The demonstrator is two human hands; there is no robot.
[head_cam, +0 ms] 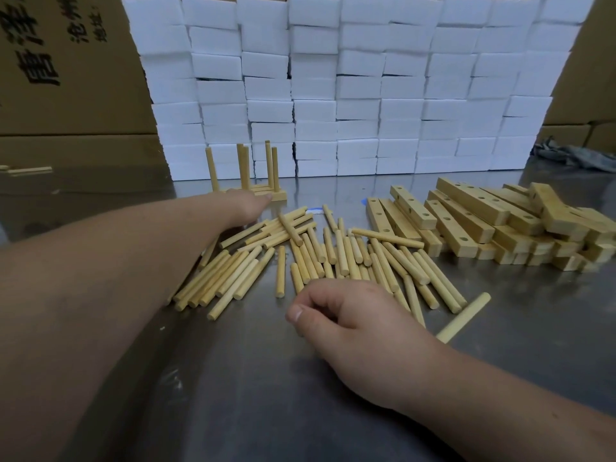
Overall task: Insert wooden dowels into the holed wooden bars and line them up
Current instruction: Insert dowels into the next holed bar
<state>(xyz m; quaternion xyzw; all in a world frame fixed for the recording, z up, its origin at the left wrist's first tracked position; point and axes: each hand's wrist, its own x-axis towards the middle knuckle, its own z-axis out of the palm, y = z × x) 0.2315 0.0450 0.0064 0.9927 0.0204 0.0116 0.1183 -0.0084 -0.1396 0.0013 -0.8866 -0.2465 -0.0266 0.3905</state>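
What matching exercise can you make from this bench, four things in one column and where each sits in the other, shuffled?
1. loose pale wooden dowels
2. unfilled holed wooden bars
3. wooden bars with upright dowels
4. white foam blocks

A. stacked as a wall at the back
B. heaped on the right
C. strewn flat in the middle
D. at the left hand fingertips

Pairs: 1-C, 2-B, 3-D, 4-A

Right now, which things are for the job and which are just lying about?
For the job:
loose dowels
holed bars
finished bars with upright dowels

Just lying about:
white blocks
cardboard boxes
cloth
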